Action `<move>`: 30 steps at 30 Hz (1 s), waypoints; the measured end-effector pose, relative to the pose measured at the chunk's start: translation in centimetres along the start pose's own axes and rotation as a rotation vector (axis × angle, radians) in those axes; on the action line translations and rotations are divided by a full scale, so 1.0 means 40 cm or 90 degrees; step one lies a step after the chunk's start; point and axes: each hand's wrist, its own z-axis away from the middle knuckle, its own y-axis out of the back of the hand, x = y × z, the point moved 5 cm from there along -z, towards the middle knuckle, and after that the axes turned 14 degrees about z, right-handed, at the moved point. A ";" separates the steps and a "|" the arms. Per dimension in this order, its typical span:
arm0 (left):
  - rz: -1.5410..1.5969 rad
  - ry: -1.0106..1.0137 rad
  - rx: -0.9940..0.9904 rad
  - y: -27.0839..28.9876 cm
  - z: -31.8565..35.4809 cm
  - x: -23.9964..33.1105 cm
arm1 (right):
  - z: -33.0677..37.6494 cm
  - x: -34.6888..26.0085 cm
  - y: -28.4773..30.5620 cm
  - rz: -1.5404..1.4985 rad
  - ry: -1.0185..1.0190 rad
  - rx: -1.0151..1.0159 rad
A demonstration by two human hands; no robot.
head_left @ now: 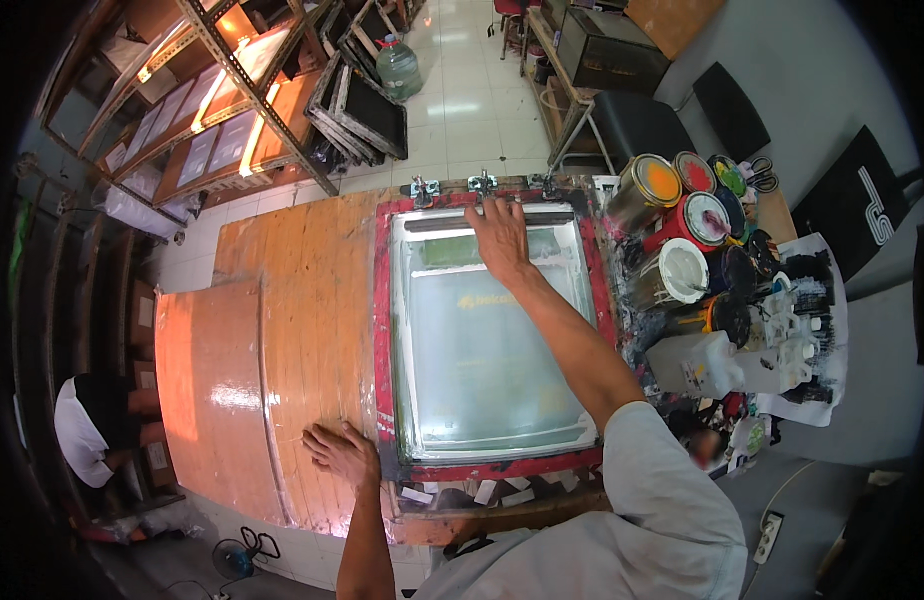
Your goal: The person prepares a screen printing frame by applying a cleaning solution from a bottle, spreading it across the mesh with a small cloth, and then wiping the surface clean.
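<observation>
Two bare forearms show in the head view, held apart. On the right, a pale grey sleeve ends above the elbow, and the forearm slants up and leftward over the screen, so that the right hand lies palm down at its far edge. The left forearm comes nearly straight up from the lower edge, and the left hand rests near the screen's near left corner.

The right hand has its fingers bent over the dark bar that runs along the far end of the screen; the undersides of the fingers are hidden, so I cannot tell whether they grasp the bar or only press on it. The left hand is unclenched, with fingers spread on the wooden desk and nothing visible in its grasp.

The screen lies on the right part of the desk, in front of the person, inside a worn red border. Its mesh looks cloudy and pale blue-green, with faint yellow marks in its upper half, a greener band near the bar and whitish streaks along the inner edges. Three metal clamps stand in a row beyond the far edge. To the right, open paint cans and translucent plastic bottles crowd together, several smeared with colour
</observation>
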 end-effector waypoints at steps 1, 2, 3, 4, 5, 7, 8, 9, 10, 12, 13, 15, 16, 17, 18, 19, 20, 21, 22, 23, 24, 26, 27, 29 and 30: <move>0.001 -0.002 0.003 -0.002 0.000 -0.005 | 0.007 -0.006 0.007 0.000 0.009 -0.025; 0.003 -0.003 0.006 -0.004 -0.001 -0.007 | 0.008 -0.010 0.013 0.000 0.017 -0.050; 0.003 -0.006 0.008 -0.001 0.000 -0.001 | 0.000 -0.004 0.011 -0.003 0.024 -0.048; 0.002 -0.008 0.006 0.006 0.000 0.007 | -0.016 0.006 0.004 -0.006 0.029 -0.048; 0.002 -0.011 0.005 0.010 0.003 0.010 | -0.018 0.011 0.001 -0.008 0.035 -0.048; -0.007 -0.011 -0.005 -0.002 -0.002 -0.001 | 0.001 0.032 -0.006 -0.005 -0.002 0.041; -0.010 -0.011 -0.009 -0.008 -0.007 -0.006 | 0.015 0.041 -0.012 -0.004 -0.020 0.087; -0.006 -0.009 -0.003 -0.004 -0.008 -0.004 | 0.024 0.029 -0.008 0.008 -0.029 0.080; -0.001 -0.008 0.003 0.001 -0.007 0.000 | 0.008 0.021 -0.010 -0.008 -0.016 0.072; 0.000 -0.004 -0.006 0.014 0.005 0.005 | 0.009 0.012 0.007 -0.037 -0.003 0.028; 0.002 0.002 -0.010 0.018 0.002 0.012 | -0.013 0.014 -0.002 -0.033 0.002 -0.061; 0.003 0.001 -0.008 0.018 -0.003 0.017 | -0.004 0.020 -0.003 -0.025 -0.012 -0.023; -0.003 0.000 -0.002 0.015 0.001 0.009 | -0.009 0.017 0.003 -0.023 -0.015 0.001; -0.009 -0.001 0.004 0.012 0.000 0.002 | 0.009 0.015 -0.003 -0.009 -0.028 -0.066; -0.006 -0.006 0.007 0.008 -0.006 -0.003 | 0.008 0.014 -0.001 -0.022 -0.020 -0.069; -0.005 -0.009 0.006 0.007 -0.001 -0.004 | 0.012 0.012 0.003 -0.034 -0.011 -0.077; -0.004 -0.012 0.004 0.006 0.003 -0.005 | 0.014 0.008 0.004 -0.046 -0.002 -0.085; -0.002 -0.005 -0.001 0.007 0.005 -0.002 | 0.000 0.014 0.009 -0.014 0.005 -0.024; 0.001 0.001 -0.005 0.008 0.001 0.008 | 0.003 0.021 0.001 -0.004 0.000 -0.025; 0.004 0.007 -0.010 0.008 0.003 0.011 | 0.010 0.027 -0.008 0.005 -0.005 -0.026; -0.002 0.003 -0.005 0.010 0.001 0.009 | -0.005 0.023 -0.009 0.012 -0.006 -0.013; -0.014 -0.004 0.004 0.013 0.002 -0.002 | 0.013 0.007 -0.013 -0.007 -0.011 -0.028; -0.011 -0.007 0.004 0.011 0.003 -0.001 | 0.026 0.004 -0.006 -0.016 -0.005 -0.053; -0.006 -0.012 0.005 0.009 0.004 0.002 | 0.008 0.005 0.001 -0.034 0.020 -0.015; -0.001 -0.006 0.003 0.010 0.005 0.004 | -0.006 0.013 -0.005 -0.024 0.017 -0.010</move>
